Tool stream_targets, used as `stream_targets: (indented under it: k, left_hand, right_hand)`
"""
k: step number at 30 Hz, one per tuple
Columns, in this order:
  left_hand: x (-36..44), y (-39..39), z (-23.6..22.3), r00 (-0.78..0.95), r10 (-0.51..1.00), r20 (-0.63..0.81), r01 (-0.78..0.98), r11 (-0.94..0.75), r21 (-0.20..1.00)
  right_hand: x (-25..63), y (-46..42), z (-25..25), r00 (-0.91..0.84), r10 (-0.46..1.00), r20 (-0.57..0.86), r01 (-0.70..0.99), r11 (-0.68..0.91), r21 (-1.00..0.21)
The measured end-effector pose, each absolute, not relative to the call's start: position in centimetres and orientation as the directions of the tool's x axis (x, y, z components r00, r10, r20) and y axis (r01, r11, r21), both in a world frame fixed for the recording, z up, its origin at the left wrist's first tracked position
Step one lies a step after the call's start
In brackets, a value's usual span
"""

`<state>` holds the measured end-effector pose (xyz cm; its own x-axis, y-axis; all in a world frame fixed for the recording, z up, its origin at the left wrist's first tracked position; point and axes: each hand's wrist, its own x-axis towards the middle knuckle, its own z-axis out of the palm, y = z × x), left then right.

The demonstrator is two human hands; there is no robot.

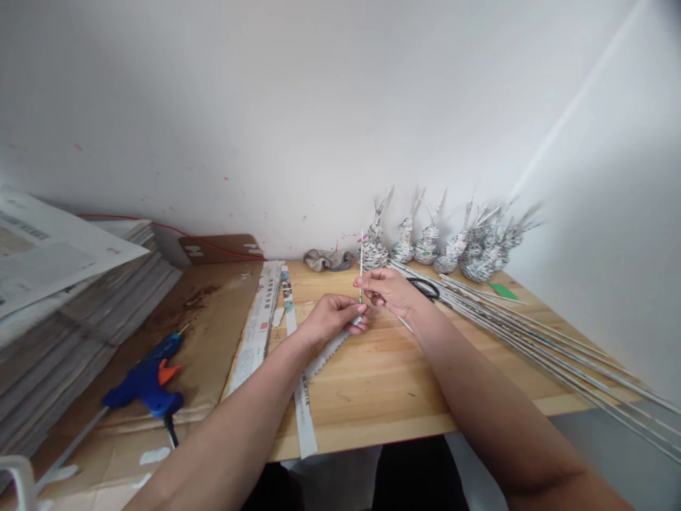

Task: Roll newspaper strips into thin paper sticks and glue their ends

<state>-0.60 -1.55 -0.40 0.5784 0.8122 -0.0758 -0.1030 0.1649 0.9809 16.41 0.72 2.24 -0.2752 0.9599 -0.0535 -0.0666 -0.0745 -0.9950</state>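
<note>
Above the middle of the wooden table, my left hand and my right hand meet around a thin rolled paper stick, which points upward. My right fingers pinch the stick just above my left fingers. Between my left thumb and fingers is the stick's lower end, where a printed newspaper strip runs down to the left. Another loose paper strip lies under my left forearm and reaches the table's front edge. The fingertips partly hide where strip and stick join.
Long paper sticks stretch across the right side, past the table edge, beside black-handled scissors. Woven paper figures and a grey cloth stand along the wall. Leftward are newspaper strips, a blue glue gun on cardboard, and stacked newspapers.
</note>
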Motion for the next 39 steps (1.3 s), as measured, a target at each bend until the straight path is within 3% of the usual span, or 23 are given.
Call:
stream_targets:
  k: [7, 12, 17, 22, 27, 33, 39]
  left_hand:
    - [-0.57, -1.73, -0.35, 0.576, 0.814, -0.076, -0.106, 0.167, 0.98]
    - [-0.59, -1.56, -0.53, 0.599, 0.795, -0.095, -0.083, 0.179, 0.98]
    - [-0.72, -1.33, -0.66, 0.612, 0.787, -0.077, -0.105, 0.178, 0.979]
    - [-0.58, -1.46, -0.43, 0.616, 0.782, -0.096, -0.097, 0.196, 0.976]
    - [-0.63, -1.55, -0.21, 0.603, 0.792, -0.095, -0.116, 0.205, 0.972]
    - [-0.6, -1.55, -0.35, 0.599, 0.793, -0.106, -0.095, 0.202, 0.975]
    - [-0.6, -1.43, -0.57, 0.589, 0.802, -0.098, -0.132, 0.215, 0.968]
  right_hand:
    - [16.48, 0.98, 2.06, -0.357, 0.933, -0.044, -0.098, -0.085, -0.992]
    - [16.58, 0.93, 2.18, -0.268, 0.963, -0.039, -0.157, -0.084, -0.984]
    - [16.52, 0.67, 2.45, -0.355, 0.932, -0.077, -0.083, -0.113, -0.99]
    - [16.43, 0.78, 2.24, -0.209, 0.977, -0.027, -0.096, -0.048, -0.994]
    - [16.9, 0.83, 2.23, -0.368, 0.929, -0.03, -0.046, -0.05, -0.998]
    - [16.87, 0.79, 2.37, -0.247, 0.969, -0.006, -0.128, -0.039, -0.991]
    - [17.02, 0.61, 2.72, -0.374, 0.927, -0.02, -0.082, -0.054, -0.995]
